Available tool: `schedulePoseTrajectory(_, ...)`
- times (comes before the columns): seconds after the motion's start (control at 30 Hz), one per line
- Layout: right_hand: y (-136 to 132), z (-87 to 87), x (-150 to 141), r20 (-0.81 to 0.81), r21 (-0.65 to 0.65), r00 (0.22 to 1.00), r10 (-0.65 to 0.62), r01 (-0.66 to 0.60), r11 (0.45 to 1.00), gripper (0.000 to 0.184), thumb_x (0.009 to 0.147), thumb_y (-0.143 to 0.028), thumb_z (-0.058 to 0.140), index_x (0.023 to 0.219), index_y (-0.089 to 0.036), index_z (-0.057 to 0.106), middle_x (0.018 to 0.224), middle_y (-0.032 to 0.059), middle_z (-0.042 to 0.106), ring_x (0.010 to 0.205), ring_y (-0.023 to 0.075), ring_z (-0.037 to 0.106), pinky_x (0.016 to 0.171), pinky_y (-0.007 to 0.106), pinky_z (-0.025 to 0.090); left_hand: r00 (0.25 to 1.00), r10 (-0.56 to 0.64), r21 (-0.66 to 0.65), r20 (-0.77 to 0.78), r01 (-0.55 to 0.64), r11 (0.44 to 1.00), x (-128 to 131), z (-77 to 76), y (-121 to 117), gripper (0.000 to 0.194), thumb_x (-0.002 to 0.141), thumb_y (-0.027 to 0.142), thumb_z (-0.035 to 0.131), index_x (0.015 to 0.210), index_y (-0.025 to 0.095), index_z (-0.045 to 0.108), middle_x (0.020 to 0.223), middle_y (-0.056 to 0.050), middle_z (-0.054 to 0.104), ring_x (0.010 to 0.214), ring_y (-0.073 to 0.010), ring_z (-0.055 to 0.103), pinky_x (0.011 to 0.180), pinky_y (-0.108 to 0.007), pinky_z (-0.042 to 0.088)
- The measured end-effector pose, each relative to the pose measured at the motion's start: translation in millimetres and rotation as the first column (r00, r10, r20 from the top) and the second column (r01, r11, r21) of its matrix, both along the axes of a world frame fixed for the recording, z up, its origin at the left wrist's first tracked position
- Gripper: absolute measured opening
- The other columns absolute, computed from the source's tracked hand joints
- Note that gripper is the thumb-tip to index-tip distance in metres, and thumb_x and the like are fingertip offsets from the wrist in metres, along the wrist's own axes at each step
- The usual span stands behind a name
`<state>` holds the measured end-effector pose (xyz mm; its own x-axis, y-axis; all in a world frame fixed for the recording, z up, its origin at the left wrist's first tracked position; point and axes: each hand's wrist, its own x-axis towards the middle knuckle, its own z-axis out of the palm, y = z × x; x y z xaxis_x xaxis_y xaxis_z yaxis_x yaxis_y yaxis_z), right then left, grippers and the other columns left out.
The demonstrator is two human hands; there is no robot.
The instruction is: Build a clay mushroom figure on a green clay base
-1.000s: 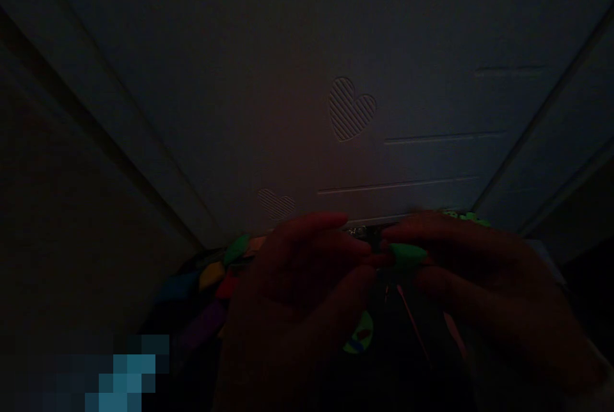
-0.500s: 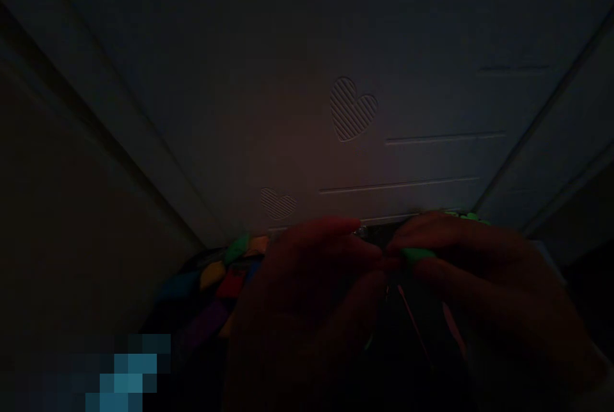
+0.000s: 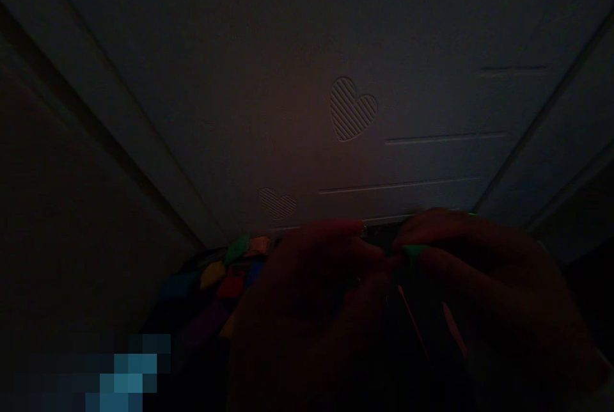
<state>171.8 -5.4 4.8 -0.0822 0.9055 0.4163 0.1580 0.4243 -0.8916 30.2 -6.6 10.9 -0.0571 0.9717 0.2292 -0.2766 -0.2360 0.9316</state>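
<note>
The scene is very dark. My left hand (image 3: 307, 297) and my right hand (image 3: 480, 284) meet low in the middle of the view, fingertips pinched together. Between them sits a small green piece (image 3: 413, 251), held in my right fingers and touched by my left fingertips. Thin pale strands (image 3: 412, 322) hang down below the pinch. What my left fingers grip is too dim to name.
Several coloured pieces (image 3: 225, 277), green, yellow, red, blue and purple, lie to the left of my hands. Behind stands a pale panel with two embossed hearts (image 3: 352, 108) and raised lines. A blurred bluish patch (image 3: 129, 373) sits at the lower left.
My hands have shifted slightly right and closer together. The green piece shows less, and the small green item below my left hand is now hidden.
</note>
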Motion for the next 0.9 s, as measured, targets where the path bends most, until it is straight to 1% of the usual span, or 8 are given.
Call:
schedulePoseTrajectory(0.17,-0.9,-1.7,1.7,-0.04,0.01,0.999,0.0,0.0,1.0,0.012,0.076,-0.026,0.059,0.086,-0.031,0.063,0.085,-0.0057,0.06,0.07,0.0042,0.059,0.052,0.004,0.047,0.998,0.04,0.022,0.038,-0.041,0.999,1.1,-2.7,2.0,0.032,0.059,0.003,0.066,0.077,0.029,0.063,0.064,0.008,0.066,0.06,-0.0069,0.063,0.056,-0.009,0.051)
schedulePoseTrajectory(0.23,-1.4,-2.1,2.0,-0.032,0.008,0.999,-0.025,0.026,1.0,0.012,0.075,-0.027,0.06,0.085,-0.032,0.063,0.085,-0.0063,0.06,0.073,0.0041,0.059,0.055,0.003,0.047,0.998,0.036,0.028,0.046,-0.038,0.999,0.6,-3.7,2.7,0.031,0.059,0.005,0.067,0.077,0.031,0.063,0.064,0.009,0.066,0.061,-0.0063,0.063,0.057,-0.009,0.051)
schedulePoseTrajectory(0.33,-0.8,-1.2,1.6,0.008,0.001,0.999,-0.032,0.032,0.999,0.006,0.076,-0.027,0.06,0.081,-0.028,0.062,0.08,-0.0053,0.06,0.074,0.0037,0.059,0.06,0.003,0.047,0.999,0.019,0.027,0.031,-0.02,0.999,0.0,-4.6,2.9,0.032,0.06,0.006,0.067,0.076,0.033,0.063,0.065,0.01,0.066,0.062,-0.0059,0.063,0.061,-0.009,0.051)
schedulePoseTrajectory(0.5,1.2,0.1,2.3,0.035,0.024,0.998,-0.051,0.05,0.998,0.005,0.076,-0.028,0.059,0.08,-0.028,0.062,0.078,-0.0064,0.06,0.073,0.0015,0.059,0.065,0.001,0.046,0.998,0.036,0.032,0.049,-0.038,0.999,0.6,-3.9,2.0,0.033,0.06,0.004,0.067,0.077,0.032,0.063,0.065,0.01,0.066,0.063,-0.0054,0.064,0.059,-0.008,0.051)
schedulePoseTrajectory(0.63,0.2,-1.7,4.1,0.021,0.035,0.999,-0.041,0.04,0.999,0.013,0.075,-0.027,0.06,0.087,-0.033,0.062,0.084,-0.0073,0.06,0.074,0.0032,0.059,0.058,0.002,0.047,0.998,0.04,0.002,0.049,-0.04,0.999,0.0,-2.3,2.9,0.027,0.059,0.008,0.07,0.075,0.029,0.063,0.064,0.009,0.066,0.061,-0.0067,0.064,0.056,-0.008,0.051)
schedulePoseTrajectory(0.73,-0.2,-1.7,3.1,0.026,0.036,0.999,-0.028,0.027,0.999,0.009,0.075,-0.026,0.06,0.084,-0.029,0.062,0.086,-0.0052,0.06,0.076,0.006,0.06,0.059,0.005,0.049,0.998,0.017,-0.009,0.059,-0.017,1.0,-1.4,-3.1,5.0,0.027,0.058,0.011,0.072,0.077,0.029,0.063,0.064,0.008,0.066,0.061,-0.0076,0.065,0.054,-0.009,0.052)
schedulePoseTrajectory(0.8,0.1,-1.3,1.4,0.04,0.05,0.998,-0.044,0.042,0.998,0.006,0.075,-0.026,0.06,0.081,-0.027,0.063,0.082,-0.0044,0.06,0.076,0.0061,0.06,0.062,0.005,0.049,0.998,-0.012,0.015,0.062,0.011,1.0,-2.7,-4.8,6.3,0.027,0.059,0.012,0.072,0.078,0.028,0.063,0.065,0.008,0.067,0.061,-0.0079,0.065,0.055,-0.009,0.052)
schedulePoseTrajectory(0.9,1.0,-1.3,-0.8,0.038,0.056,0.999,-0.036,0.033,0.998,0.007,0.076,-0.026,0.059,0.083,-0.027,0.063,0.081,-0.0045,0.059,0.073,0.005,0.059,0.059,0.005,0.048,0.998,-0.02,0.024,0.064,0.019,1.0,-4.5,-7.5,6.9,0.028,0.058,0.012,0.072,0.079,0.029,0.063,0.066,0.008,0.067,0.061,-0.0085,0.065,0.055,-0.01,0.052)
